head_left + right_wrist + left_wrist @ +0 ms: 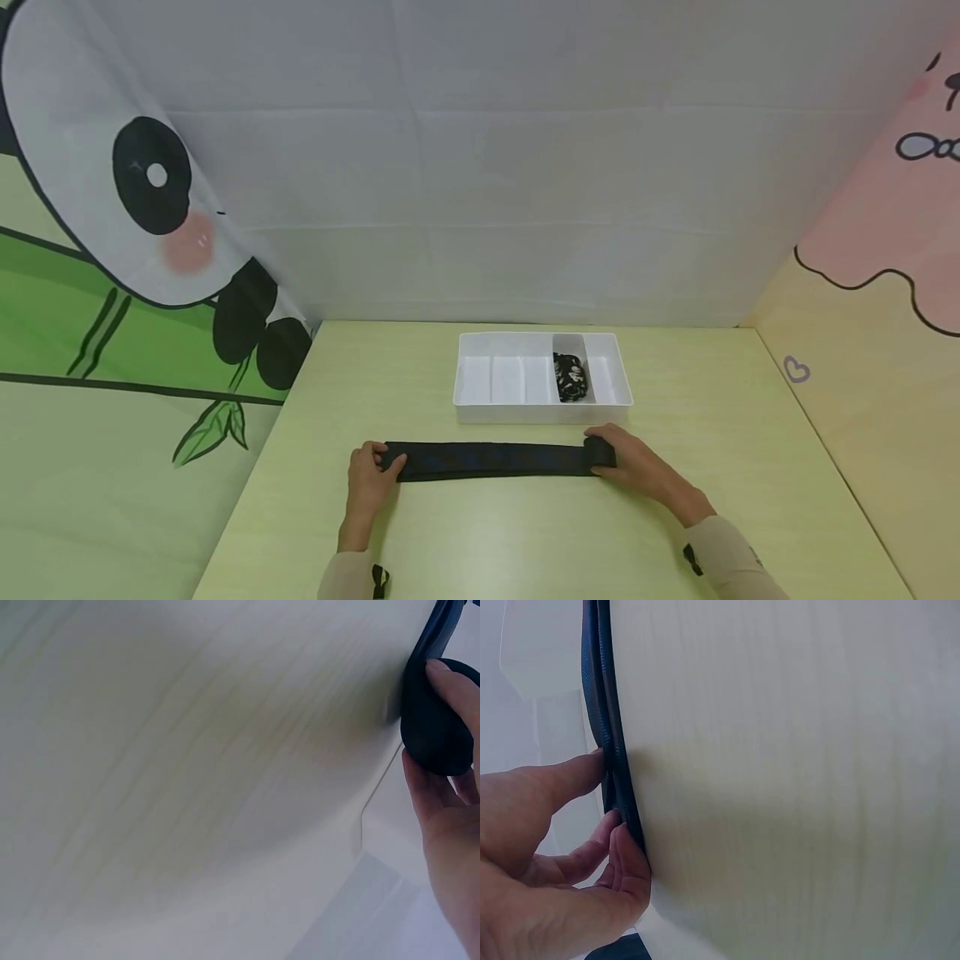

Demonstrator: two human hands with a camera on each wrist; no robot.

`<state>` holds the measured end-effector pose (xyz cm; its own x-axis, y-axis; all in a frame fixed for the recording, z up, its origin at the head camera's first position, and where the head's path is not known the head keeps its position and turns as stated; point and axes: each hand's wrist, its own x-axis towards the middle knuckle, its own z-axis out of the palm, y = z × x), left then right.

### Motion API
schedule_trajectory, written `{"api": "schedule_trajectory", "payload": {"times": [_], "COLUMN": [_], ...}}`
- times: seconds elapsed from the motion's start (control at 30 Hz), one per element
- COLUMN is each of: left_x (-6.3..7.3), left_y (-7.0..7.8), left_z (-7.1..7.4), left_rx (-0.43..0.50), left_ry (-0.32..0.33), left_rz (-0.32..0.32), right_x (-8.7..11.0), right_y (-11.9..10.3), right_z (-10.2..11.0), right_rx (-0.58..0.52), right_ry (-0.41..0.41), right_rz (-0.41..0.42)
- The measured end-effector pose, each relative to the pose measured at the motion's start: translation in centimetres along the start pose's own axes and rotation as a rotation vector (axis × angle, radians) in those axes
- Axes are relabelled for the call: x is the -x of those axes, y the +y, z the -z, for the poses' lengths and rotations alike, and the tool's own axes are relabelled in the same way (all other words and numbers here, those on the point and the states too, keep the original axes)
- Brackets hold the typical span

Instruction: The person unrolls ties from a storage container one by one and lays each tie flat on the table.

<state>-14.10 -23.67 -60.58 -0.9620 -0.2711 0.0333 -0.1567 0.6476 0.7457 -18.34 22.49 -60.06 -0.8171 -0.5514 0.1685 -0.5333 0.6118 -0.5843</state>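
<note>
A dark navy necktie (487, 459) lies lengthwise across the table, folded in layers, with a faint pattern along its middle. Its right end is wound into a thick roll (600, 452), which my right hand (636, 463) grips between thumb and fingers. My left hand (370, 478) holds the flat left end, thumb on the near side and fingers at the far side. The left wrist view shows the layered edge of the tie (609, 712) between thumb and fingertips. In the right wrist view, the thumb presses on the side of the rolled end (435, 724).
Behind the tie stands a white divided tray (543, 414). One of its right-hand compartments holds a black floral-patterned bundle of cloth (570, 377). The pale wooden table (480, 542) meets a white cloth backdrop (525, 208) at the back and printed panels at both sides.
</note>
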Motion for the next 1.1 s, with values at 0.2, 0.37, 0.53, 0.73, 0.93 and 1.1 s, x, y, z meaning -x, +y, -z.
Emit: {"api": "schedule_trajectory", "payload": {"times": [0.2,0.37,0.53,0.73,0.93,1.1], "left_x": [0.1,0.1,0.2,0.1,0.0,0.0], "left_y": [0.0,0.1,0.2,0.2,0.1,0.1], "left_z": [0.0,0.0,0.1,0.1,0.0,0.0], "left_rx": [-0.006,-0.006,0.002,-0.002,0.003,0.000], "left_ry": [-0.004,-0.005,-0.007,-0.003,0.001,0.006], "left_rz": [0.008,0.009,0.014,0.012,0.006,0.005], "right_x": [0.3,0.7,1.0,1.3,1.6,1.9], "right_y": [0.2,0.4,0.7,1.2,1.5,1.3], "right_z": [0.2,0.6,1.0,1.2,1.3,1.8], "right_rx": [-0.001,0.007,0.009,0.013,0.024,0.016], "right_ry": [-0.010,-0.004,0.009,0.014,0.016,-0.013], "right_rz": [-0.005,0.001,0.013,0.018,0.001,-0.048]}}
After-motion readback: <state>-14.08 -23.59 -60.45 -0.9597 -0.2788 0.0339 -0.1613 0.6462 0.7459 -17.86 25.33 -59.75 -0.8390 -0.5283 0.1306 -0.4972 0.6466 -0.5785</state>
